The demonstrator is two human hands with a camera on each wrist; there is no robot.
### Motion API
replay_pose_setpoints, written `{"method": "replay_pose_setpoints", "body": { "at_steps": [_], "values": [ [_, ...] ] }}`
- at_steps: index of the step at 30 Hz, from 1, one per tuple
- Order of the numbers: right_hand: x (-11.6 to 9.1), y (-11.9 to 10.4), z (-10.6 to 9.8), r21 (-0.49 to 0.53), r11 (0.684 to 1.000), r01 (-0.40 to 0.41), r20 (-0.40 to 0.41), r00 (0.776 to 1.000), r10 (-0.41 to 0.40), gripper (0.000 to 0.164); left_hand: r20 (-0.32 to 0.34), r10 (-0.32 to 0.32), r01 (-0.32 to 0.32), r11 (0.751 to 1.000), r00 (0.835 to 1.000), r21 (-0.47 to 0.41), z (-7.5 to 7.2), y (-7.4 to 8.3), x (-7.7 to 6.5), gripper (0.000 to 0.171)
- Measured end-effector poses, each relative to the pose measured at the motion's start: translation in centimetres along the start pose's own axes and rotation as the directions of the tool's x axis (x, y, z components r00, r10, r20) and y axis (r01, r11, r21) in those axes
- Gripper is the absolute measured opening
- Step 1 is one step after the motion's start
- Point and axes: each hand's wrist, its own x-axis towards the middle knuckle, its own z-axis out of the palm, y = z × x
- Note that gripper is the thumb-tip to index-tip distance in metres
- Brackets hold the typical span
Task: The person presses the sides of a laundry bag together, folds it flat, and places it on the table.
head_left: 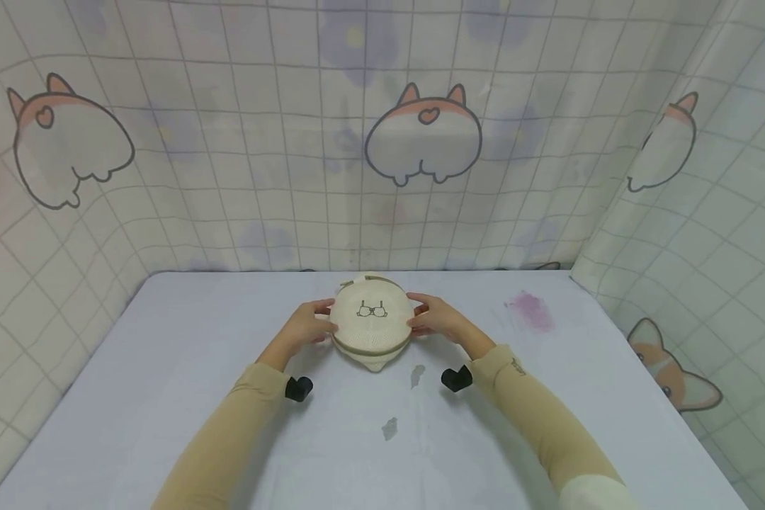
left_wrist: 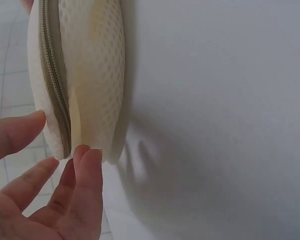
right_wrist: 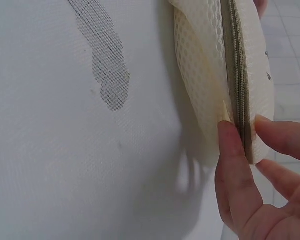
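At the left I see the pale, gridded curtain (head_left: 261, 152) with a corgi print (head_left: 70, 159), hanging behind and beside the white table (head_left: 159, 397). Next comes the tan left sleeve (head_left: 226, 425), with a black camera (head_left: 299, 389) by its cuff. Just past it, my feed shows the person's left hand (head_left: 306, 324) gripping the left edge of the bag (head_left: 366, 331), thumb on the top, fingers against the mesh side.

The bag is round and cream, around the middle of the table's width and toward its far edge, top face up, a small line drawing (head_left: 372, 309) on it. Its zip (left_wrist: 49, 60) runs along the rim between top and mesh. From here I cannot tell whether its base touches the table. Grey patches (head_left: 389, 428) mark the table on the near side.

At the bag's right edge, the right hand (head_left: 440, 317) grips it the same way, thumb on top, fingers on the mesh. Farther right I see a pink stain (head_left: 532, 309) on the table, then a corgi face (head_left: 666, 372) on the curtain
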Motion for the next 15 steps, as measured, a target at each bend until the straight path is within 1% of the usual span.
{"method": "replay_pose_setpoints", "body": {
  "at_steps": [2,4,6,8,12,15],
  "values": [
    [-0.09,-0.02,0.00,-0.036,0.999,0.016,-0.002,1.000,-0.016,0.070,-0.010,0.021,-0.020,0.998,1.000,0.058,-0.07,-0.09,-0.19,0.067],
    [-0.19,0.03,-0.02,-0.108,0.993,0.037,-0.013,0.999,-0.038,0.066,-0.012,0.040,-0.038,0.994,0.999,0.104,-0.11,-0.20,-0.41,0.065],
    [-0.27,0.08,-0.05,-0.184,0.981,0.063,-0.027,0.997,-0.069,0.062,-0.011,0.059,-0.056,0.988,0.998,0.144,-0.11,-0.32,-0.57,0.063],
    [-0.38,0.11,-0.09,-0.253,0.963,0.091,-0.035,0.994,-0.104,0.059,-0.016,0.087,-0.082,0.978,0.996,0.192,-0.07,-0.42,-0.62,0.060],
    [-0.59,-0.11,-0.24,-0.350,0.927,0.132,-0.027,0.988,-0.150,0.058,-0.028,0.137,-0.125,0.957,0.990,0.263,-0.07,-0.26,-0.63,0.058],
    [-0.76,-0.41,-0.39,-0.438,0.885,0.157,-0.009,0.984,-0.179,0.058,-0.031,0.163,-0.145,0.938,0.986,0.315,-0.10,0.13,-0.75,0.061]
  ]
}}
